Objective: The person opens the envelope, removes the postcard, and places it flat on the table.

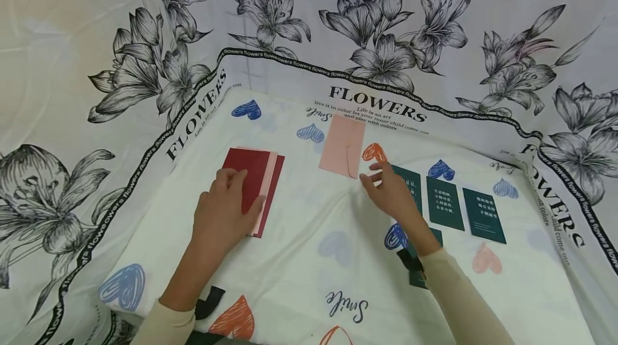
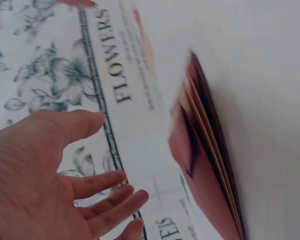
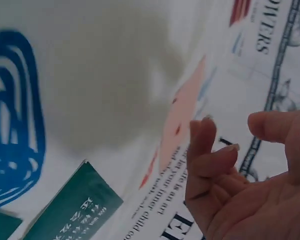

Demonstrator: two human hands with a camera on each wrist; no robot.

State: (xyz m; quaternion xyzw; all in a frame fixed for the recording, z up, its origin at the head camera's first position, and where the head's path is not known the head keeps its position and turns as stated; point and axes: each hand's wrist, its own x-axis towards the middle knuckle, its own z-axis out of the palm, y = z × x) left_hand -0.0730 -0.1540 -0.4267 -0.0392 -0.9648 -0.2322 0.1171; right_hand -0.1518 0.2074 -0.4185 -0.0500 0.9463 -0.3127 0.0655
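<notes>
A stack of dark red and pink envelopes [image 1: 253,170] lies on the left half of the cloth-covered table. My left hand [image 1: 217,211] is over its near-left side, with thumb and fingers spread. In the left wrist view, a gap shows between that left hand [image 2: 60,180] and the layered stack [image 2: 207,165]. A single pink envelope [image 1: 341,146] lies flat near the far middle. Just to the right of its near corner is my right hand [image 1: 388,192], holding nothing, its fingers loosely bent. The right wrist view shows the right hand [image 3: 235,185] with thumb and fingers apart.
Dark green cards with white writing lie on the right, among them a middle card [image 1: 445,203] and a right card [image 1: 484,216]. Others are partly hidden under my right arm. The white cloth [image 1: 289,270] has printed hearts; flower-printed fabric [image 1: 299,17] hangs behind.
</notes>
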